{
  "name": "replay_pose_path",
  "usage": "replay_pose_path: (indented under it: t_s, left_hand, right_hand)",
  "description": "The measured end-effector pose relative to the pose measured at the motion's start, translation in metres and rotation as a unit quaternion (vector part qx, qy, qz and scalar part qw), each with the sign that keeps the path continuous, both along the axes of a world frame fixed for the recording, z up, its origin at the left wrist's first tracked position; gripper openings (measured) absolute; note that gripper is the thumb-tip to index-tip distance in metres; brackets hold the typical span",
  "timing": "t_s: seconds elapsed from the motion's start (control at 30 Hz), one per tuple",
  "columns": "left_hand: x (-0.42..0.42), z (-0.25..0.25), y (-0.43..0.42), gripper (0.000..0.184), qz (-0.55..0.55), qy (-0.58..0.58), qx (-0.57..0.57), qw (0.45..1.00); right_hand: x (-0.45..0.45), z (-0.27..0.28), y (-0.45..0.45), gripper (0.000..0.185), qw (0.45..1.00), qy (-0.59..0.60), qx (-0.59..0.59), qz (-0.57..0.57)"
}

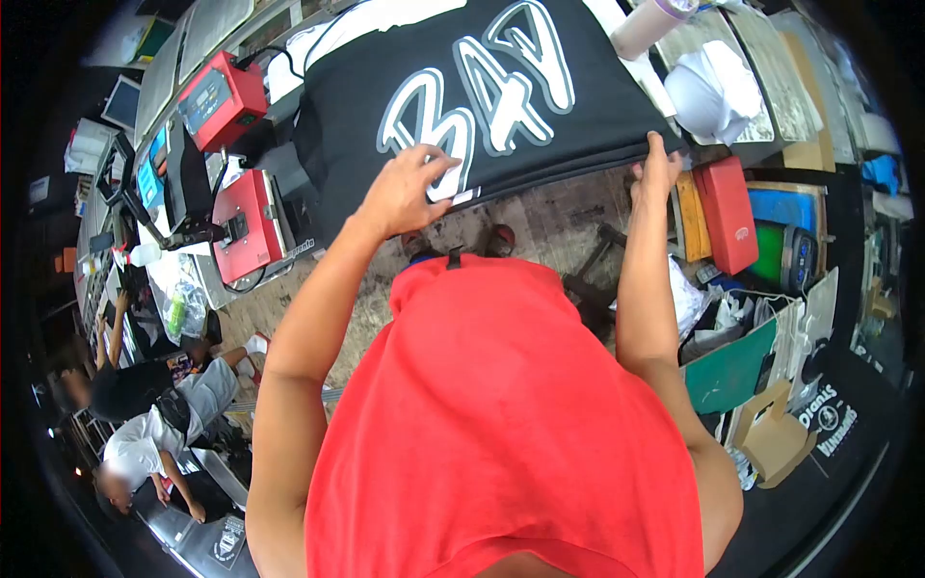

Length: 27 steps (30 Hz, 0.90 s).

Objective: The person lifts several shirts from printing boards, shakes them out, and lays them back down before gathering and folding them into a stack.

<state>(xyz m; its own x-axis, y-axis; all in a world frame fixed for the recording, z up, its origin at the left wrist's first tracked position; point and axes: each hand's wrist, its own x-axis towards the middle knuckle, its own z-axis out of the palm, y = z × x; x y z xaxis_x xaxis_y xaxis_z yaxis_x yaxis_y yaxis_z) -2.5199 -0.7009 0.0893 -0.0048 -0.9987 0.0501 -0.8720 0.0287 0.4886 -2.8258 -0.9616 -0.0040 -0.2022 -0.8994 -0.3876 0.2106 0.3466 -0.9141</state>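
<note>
A black shirt [347,144] with large white and grey lettering [501,106] lies spread flat in front of me. My left hand [409,188] is over its near edge, fingers bent and apart above the lettering, thumb beside a small white label [465,195] at the hem. At the near right corner, my right hand [657,171] touches the shirt's edge with its fingers stretched out and apart. The layered hem runs between both hands.
Red machine boxes [224,101] stand left of the shirt. On the right are a tumbler [653,27], a white cloth bundle [713,93], a red case [726,215] and an open cardboard box [774,435]. Two people [145,438] are at the lower left.
</note>
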Motion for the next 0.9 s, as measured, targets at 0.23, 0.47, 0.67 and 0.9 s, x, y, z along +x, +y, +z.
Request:
replay_pose_path:
  t_s: [0.23, 0.47, 0.67, 0.9]
  left_hand:
    - [-0.009, -0.019, -0.016, 0.032, 0.2, 0.02, -0.031, 0.979]
    - [-0.09, -0.016, -0.125, 0.052, 0.017, -0.046, -0.098, 0.994]
    - [-0.039, -0.019, -0.172, 0.031, 0.279, 0.142, -0.162, 0.936]
    - [0.043, 0.025, -0.134, 0.021, 0.396, 0.556, -0.145, 0.717]
  right_hand:
    - [0.0, -0.001, -0.015, 0.056, 0.987, -0.093, -0.04, 0.12]
    - [0.014, 0.008, 0.001, 0.089, 0.967, -0.212, -0.011, 0.139]
    - [-0.005, -0.004, -0.001, 0.056, 0.968, -0.21, -0.003, 0.137]
    - [-0.01, -0.013, 0.002, 0.063, 0.997, -0.07, 0.025, 0.016]
